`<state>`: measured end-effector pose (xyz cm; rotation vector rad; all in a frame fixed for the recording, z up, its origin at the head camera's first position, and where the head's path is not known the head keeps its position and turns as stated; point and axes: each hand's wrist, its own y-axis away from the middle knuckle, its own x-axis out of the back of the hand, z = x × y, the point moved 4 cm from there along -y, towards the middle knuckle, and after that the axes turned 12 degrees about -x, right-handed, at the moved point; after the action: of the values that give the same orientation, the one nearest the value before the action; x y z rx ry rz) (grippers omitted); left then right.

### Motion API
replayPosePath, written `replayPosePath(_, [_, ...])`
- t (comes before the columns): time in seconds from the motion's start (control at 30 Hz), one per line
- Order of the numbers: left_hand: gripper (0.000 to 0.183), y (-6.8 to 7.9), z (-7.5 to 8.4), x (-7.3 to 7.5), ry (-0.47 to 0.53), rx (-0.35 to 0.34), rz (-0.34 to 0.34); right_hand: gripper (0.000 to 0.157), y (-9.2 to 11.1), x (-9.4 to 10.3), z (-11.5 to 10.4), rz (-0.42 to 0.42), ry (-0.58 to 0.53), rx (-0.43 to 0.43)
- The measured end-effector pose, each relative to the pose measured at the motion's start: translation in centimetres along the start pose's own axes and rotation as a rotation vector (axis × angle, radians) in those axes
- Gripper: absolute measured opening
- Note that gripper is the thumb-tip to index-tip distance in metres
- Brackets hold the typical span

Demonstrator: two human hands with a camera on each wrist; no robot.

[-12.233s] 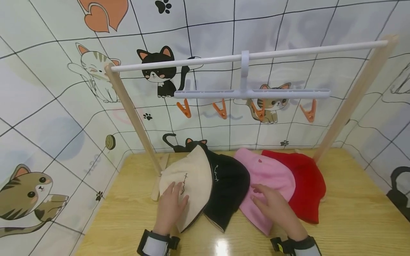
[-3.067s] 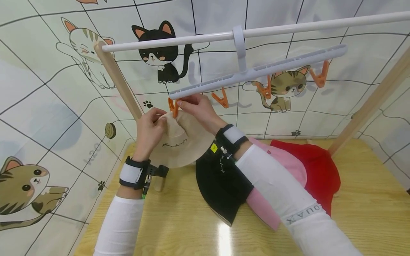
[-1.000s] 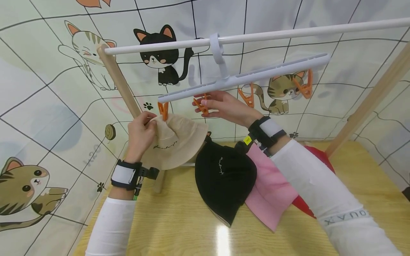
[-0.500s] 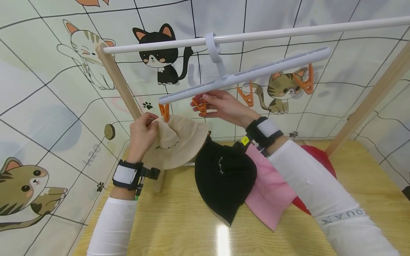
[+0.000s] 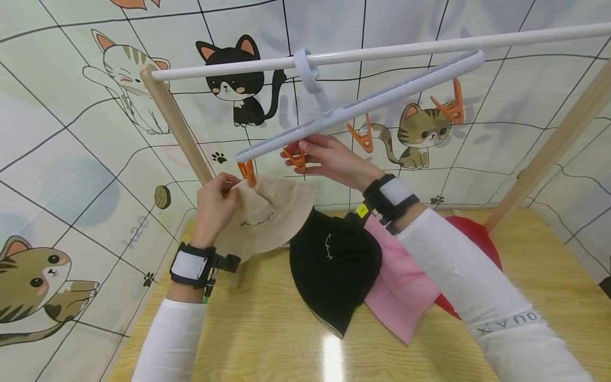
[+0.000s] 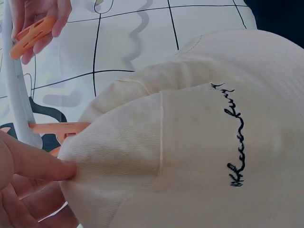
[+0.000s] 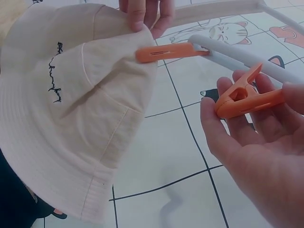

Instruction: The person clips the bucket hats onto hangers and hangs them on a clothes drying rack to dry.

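Red hat partly covered by right sleeve, left hand partly hidden, pinching beige hat beside orange clip, right hand half-curled round second clip

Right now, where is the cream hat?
In the head view, the cream hat is left of centre, held by the leftmost orange clip under the hanger, with the left hand pinching its fabric.

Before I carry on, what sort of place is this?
Probably a staged indoor work corner: a cat-print wall behind a wooden table, a hanger with orange clips on a rod, and hats below.
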<state>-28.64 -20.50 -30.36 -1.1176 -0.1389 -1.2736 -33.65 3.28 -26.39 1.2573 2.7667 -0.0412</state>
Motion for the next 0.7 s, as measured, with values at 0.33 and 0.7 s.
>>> replayPosePath(0.33, [0.014,0.3,1.1,0.6,0.078,-0.070,0.098,0.030,-0.1,-0.2,0.2,-0.008,0.020,0.011])
replayPosePath(0.7, [0.013,1.3,2.9,0.1,0.077,-0.217,0.189,0.030,-0.1,-0.5,0.2,-0.004,0.046,0.007])
